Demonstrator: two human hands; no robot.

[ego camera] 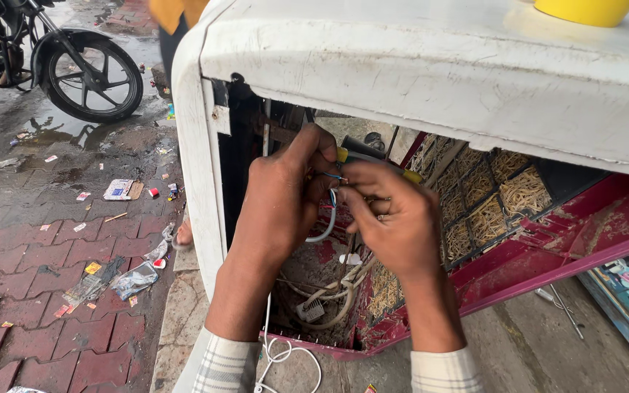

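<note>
While both hands meet inside the opening of a white cabinet (416, 80), the left hand (282, 200) pinches a thin blue wire (333, 195) between its fingertips, and the right hand (394, 218) closes on the same wire end beside a yellow-handled tool (373, 156). The step looks like joining or stripping wire ends; the next move likely calls for a steady pinch. Below the hands, white cables (329, 291) loop downward. Right of them sits a straw-filled grille (504, 193). Far left stands a motorcycle wheel (92, 76).

Wet red brick paving (30, 291) strewn with litter, parked motorcycle (74, 62), grey daylight
</note>
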